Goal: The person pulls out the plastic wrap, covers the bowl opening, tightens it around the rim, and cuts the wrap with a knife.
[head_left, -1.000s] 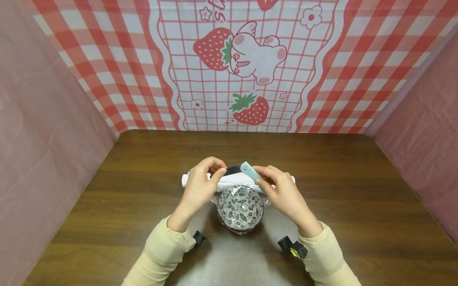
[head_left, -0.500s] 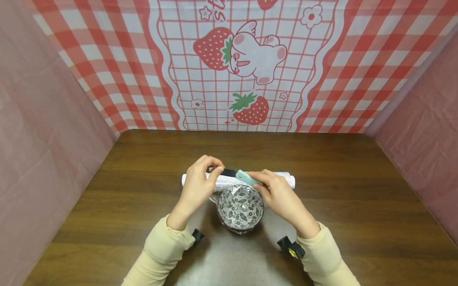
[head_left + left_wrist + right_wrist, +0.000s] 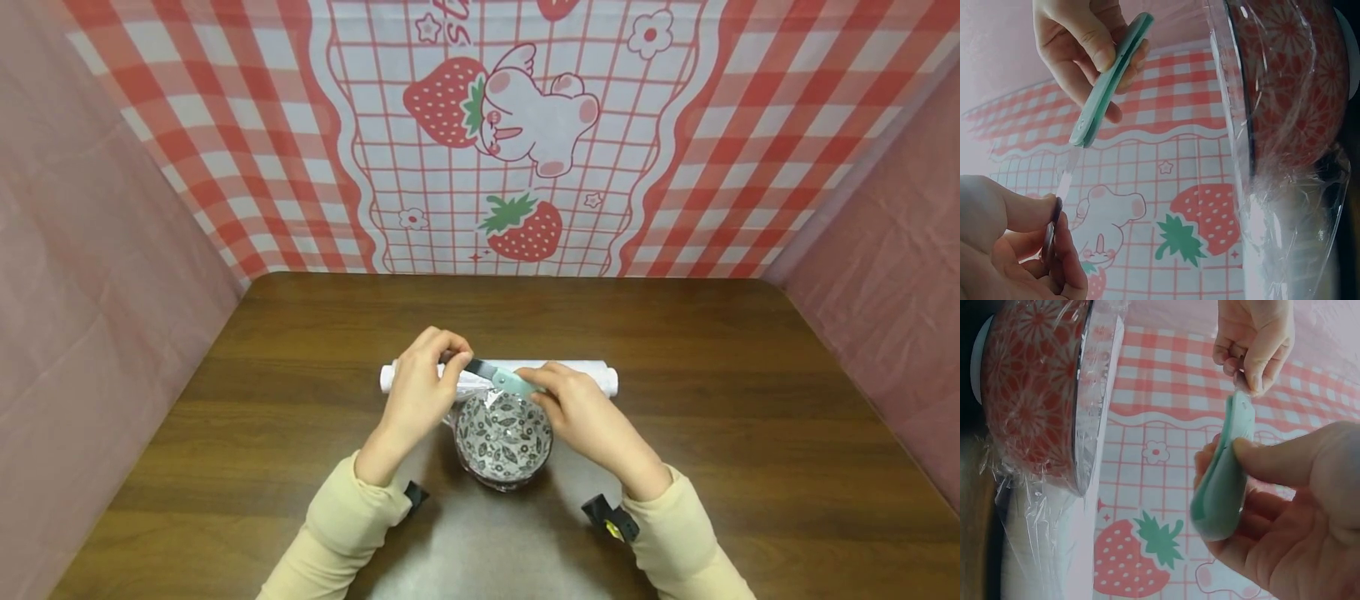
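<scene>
Draped booth: strawberry-print cloth point(image 3: 540, 150), pink side curtains point(image 3: 97, 250), wood-look table point(image 3: 750, 433)

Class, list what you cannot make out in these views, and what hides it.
Head view: parts of the folding knife, covered by the left hand and right hand.
Head view: part of the white roll, behind both hands.
Head view: backdrop lettering, cut by the top edge.
Right wrist view: one side of the bowl, cut by the top edge.

Smooth, plastic-looking knife handle point(image 3: 1219, 500), shiny metal blade point(image 3: 482, 367), glossy crinkled film point(image 3: 1282, 206), wood-grain tabletop point(image 3: 750, 417).
</scene>
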Motion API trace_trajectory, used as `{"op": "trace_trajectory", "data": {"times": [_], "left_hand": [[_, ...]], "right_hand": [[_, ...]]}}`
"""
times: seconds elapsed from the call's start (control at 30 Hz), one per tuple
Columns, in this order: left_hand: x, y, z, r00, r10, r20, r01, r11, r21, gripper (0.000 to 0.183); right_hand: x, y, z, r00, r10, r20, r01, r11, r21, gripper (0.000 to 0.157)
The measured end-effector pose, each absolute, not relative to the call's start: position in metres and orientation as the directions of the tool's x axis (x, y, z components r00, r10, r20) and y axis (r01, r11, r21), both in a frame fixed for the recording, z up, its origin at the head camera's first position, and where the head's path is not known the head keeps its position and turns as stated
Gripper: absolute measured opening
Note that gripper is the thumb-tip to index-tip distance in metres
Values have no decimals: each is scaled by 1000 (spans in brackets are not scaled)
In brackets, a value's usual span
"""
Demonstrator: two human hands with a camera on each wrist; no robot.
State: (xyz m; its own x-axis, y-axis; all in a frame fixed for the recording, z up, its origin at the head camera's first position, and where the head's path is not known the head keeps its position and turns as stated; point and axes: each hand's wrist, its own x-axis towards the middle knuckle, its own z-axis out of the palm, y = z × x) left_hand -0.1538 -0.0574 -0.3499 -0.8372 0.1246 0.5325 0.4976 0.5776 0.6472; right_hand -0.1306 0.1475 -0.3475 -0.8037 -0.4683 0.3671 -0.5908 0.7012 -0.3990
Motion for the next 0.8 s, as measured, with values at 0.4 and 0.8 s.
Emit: {"op": "trace_trajectory", "data": {"times": [0.4, 0.8], "left_hand": [[-152, -63, -352, -852, 142, 504, 493, 543, 680, 5], [-154, -73, -358, -841, 109, 530, 495, 552, 671, 5]], "right_hand": [[-139, 151, -350, -818, -448, 361, -575, 612, -544, 6], [-156, 145, -349, -782, -535, 319, -623, 689, -370, 11]]}}
